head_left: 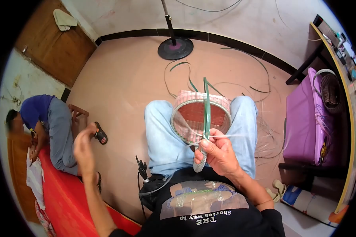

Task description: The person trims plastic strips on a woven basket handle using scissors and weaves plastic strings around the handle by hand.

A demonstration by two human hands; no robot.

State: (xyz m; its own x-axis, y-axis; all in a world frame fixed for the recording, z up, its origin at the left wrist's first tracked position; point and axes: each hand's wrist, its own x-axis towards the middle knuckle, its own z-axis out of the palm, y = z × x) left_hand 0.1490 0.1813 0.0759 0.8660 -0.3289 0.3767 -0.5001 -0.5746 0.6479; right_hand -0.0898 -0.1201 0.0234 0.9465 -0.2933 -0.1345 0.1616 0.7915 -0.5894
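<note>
A woven basket [181, 128], pink and white outside with a reddish inside, is held between my knees with its mouth tipped toward me. My right hand [220, 155] is closed on the basket's handle [200, 162], whose near end is wrapped in a pale grey-green weave. Flat green strips [207, 106] run on from the wrapped part across the basket's mouth. Thin clear strands cross at my right fingertips. Out to the left, away from the basket, my left hand [84, 152] is raised and smeared by motion; whether a strand is in its fingers cannot be made out.
Loose green strips [260, 90] and a tangle of clear strands [271, 138] lie on the floor. A round black stand base [175, 48] is ahead. A purple box [300, 118] stands under a table at right. Another person [59, 126] bends over a red-covered surface [63, 189] at left.
</note>
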